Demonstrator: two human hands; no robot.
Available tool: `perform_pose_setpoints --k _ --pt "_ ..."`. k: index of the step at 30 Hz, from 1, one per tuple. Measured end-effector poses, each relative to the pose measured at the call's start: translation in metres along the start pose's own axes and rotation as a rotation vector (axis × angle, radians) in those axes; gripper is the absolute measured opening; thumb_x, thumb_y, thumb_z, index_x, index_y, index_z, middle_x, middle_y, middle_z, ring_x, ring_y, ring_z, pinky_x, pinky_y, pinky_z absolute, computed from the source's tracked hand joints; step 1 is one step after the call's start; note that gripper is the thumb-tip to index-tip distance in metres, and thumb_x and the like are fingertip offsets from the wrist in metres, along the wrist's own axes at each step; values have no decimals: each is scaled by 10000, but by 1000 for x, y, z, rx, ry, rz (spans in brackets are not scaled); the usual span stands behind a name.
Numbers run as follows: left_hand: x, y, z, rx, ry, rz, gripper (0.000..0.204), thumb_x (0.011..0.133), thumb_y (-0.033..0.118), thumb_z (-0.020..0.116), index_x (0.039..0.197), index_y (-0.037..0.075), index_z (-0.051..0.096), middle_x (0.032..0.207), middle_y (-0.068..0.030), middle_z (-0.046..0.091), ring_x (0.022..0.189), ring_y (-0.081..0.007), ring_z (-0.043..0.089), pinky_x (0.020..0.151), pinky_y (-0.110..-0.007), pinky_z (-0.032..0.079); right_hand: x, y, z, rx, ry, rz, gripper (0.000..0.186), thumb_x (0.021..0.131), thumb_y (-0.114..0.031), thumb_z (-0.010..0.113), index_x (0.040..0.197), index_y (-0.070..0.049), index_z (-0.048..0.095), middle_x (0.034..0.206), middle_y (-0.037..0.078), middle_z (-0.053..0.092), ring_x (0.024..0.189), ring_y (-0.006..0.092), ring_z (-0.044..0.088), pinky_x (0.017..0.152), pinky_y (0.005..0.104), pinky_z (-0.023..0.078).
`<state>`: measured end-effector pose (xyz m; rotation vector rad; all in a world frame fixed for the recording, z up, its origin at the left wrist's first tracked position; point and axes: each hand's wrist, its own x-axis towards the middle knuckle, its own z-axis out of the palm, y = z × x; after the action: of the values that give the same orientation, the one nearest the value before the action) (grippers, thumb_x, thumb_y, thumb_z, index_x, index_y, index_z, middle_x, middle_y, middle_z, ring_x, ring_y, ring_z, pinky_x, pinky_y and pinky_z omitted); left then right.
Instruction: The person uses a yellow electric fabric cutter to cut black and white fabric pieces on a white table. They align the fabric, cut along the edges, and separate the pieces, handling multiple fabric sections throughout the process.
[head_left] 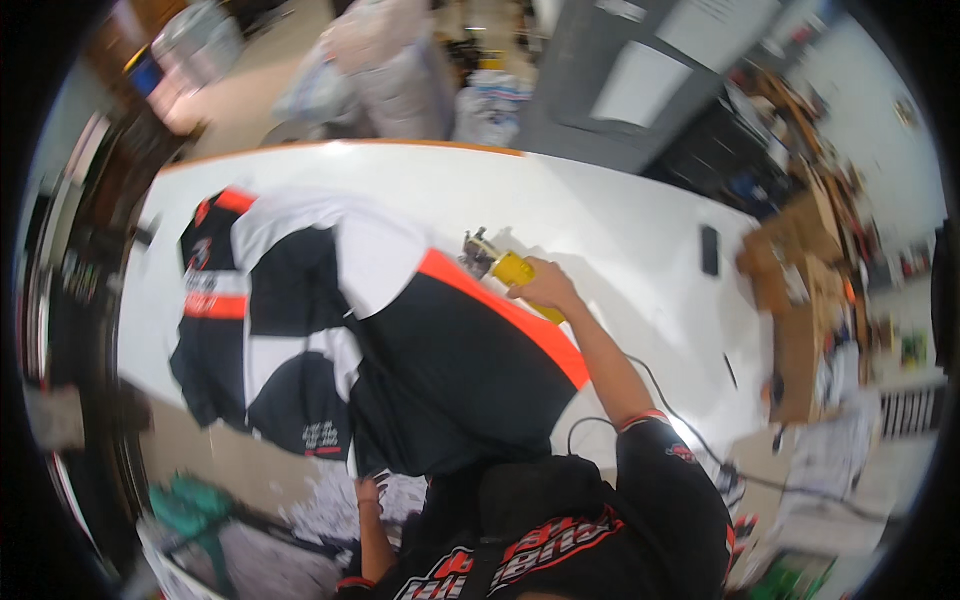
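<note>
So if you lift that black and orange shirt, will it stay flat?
Probably not. The black and orange shirt drapes over the white table edge in soft folds, so it would likely flop and sag. It looks light, and might slide easily.

Left hand [368, 490] at 7 o'clock: fingers hidden under hem of black garment [450, 390]. Yellow tool [510, 272] near centre: rear half covered by right hand [542, 290], head too blurred to identify. Shelf clutter at 3 o'clock unreadable.
</note>
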<state>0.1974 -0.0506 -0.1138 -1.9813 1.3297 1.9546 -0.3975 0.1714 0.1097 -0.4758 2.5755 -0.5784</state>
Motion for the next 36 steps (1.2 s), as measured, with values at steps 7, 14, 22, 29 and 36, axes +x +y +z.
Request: perform_pose_setpoints --k 7,14,22,29,36 --pt "2 61 29 -731 -83 111 544 989 492 514 1411 149 528 1341 -97 639 1235 -298 608 916 -479 539 -148 146 -46 585 94 270 450 705 -301 830 1021 -17 681 872 91 685 746 199 668 666 337 535" --pt "-37 102 52 -587 86 167 728 948 603 572 1511 157 453 1441 -67 575 1300 -320 558 955 -493 542 -244 258 -68 974 410 616 492 757 -300 813 1015 58 597 819 124 622 613 242 646 527 357 537" --pt "-57 105 81 -122 340 417 536 912 306 734 1322 -5 584 1168 -146 682 994 -296 694 759 -427 602 -247 362 -75 1086 534 678 514 795 -343 793 1004 77 583 767 137 623 568 263 658 497 369 548" --pt "-31 63 82 -201 512 388 324 885 180 710 1131 -25 660 1019 -132 711 763 -269 699 556 -400 547 -214 447 -88 753 593 755 631 765 -468 790 1043 83 665 789 163 690 655 267 698 600 373 556" --pt "-62 46 78 -82 559 454 296 905 162 596 1090 -57 669 1018 -152 714 865 -266 684 785 -400 560 -193 415 -75 53 821 835 665 789 -461 789 1244 -5 621 1223 250 621 1155 370 604 941 460 513"
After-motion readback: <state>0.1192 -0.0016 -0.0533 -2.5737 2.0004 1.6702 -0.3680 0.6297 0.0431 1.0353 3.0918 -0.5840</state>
